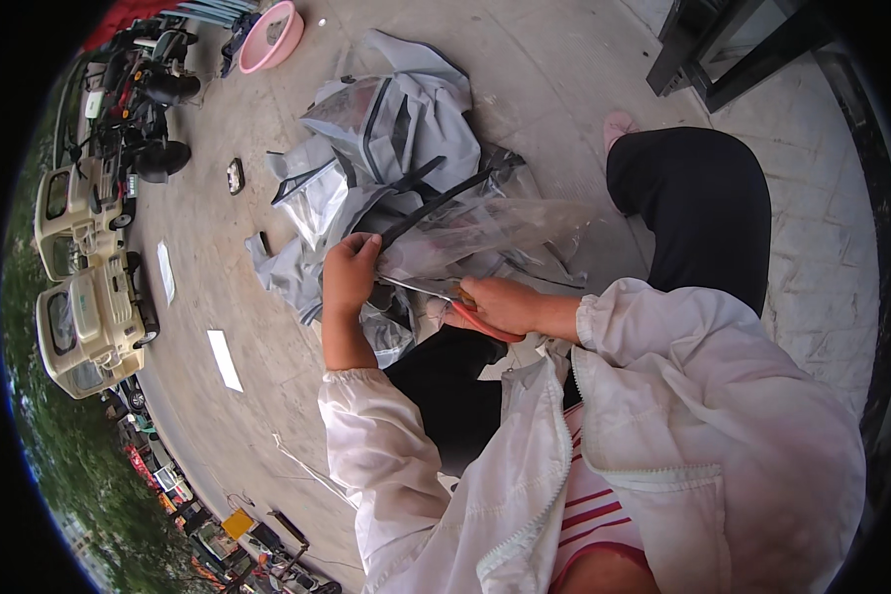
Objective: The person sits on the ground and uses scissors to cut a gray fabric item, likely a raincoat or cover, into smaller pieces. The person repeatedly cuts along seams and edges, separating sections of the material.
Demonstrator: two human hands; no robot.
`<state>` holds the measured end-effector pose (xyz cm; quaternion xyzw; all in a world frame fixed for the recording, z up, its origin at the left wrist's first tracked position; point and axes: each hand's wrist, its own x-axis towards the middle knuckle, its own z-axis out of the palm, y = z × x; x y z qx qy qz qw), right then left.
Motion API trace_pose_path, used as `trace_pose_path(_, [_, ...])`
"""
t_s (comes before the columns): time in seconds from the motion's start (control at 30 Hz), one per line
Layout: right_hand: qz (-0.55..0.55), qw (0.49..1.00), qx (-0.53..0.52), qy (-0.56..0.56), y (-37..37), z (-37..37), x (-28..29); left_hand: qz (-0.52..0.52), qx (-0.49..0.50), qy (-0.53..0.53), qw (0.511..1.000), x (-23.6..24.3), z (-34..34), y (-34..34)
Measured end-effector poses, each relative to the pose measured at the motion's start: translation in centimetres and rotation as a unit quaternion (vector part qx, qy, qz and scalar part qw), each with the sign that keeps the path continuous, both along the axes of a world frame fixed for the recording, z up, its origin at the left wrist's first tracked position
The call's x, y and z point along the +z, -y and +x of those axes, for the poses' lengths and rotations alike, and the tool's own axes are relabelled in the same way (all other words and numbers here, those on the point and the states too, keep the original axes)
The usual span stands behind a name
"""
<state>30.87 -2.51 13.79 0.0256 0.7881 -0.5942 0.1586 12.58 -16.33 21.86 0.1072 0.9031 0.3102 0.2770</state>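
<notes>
My right hand point(500, 305) is closed round the orange-red handles of a pair of scissors point(483, 323). Their metal blades point left, toward my left hand point(350, 269), and lie against a clear plastic sheet point(475, 234). Between its thumb and fingers my left hand pinches the sheet's edge near a dark binding strip. That sheet appears to belong to a heap of grey fabric point(406, 129) with clear plastic panels and black trim, spread on the ground in front of me. Whether the blades are apart is hard to make out.
A pink basin point(271, 38) stands at the far left. White paper pieces point(224, 360) and a small dark object point(235, 176) lie on the concrete. Cream three-wheeled vehicles point(91, 332) and motorbikes are parked along the left. A black metal frame point(708, 49) stands at the upper right.
</notes>
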Motion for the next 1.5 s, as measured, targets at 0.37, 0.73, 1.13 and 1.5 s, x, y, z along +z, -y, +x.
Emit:
trace_pose_path(0.37, [-0.114, 0.984, -0.125, 0.052, -0.7, 3.7, -4.3, 0.429, 0.320, 0.103, 0.839, 2.6, -3.3, 6.0])
trace_pose_path(0.73, [-0.270, 0.908, -0.306, -0.100, -3.6, -4.4, -3.1, 0.603, 0.137, 0.015, 0.786, 5.2, -1.2, 12.2])
trace_pose_path(1.13, [-0.195, 0.898, -0.100, -0.381, -8.4, -22.8, 14.5, 0.600, 0.180, 0.037, 0.779, 7.1, 6.6, 8.1])
trace_pose_path(1.5, [-0.029, 0.891, -0.280, 0.357, -12.7, 0.6, -5.4, 0.499, 0.308, 0.286, 0.758, -10.9, 7.8, -3.6])
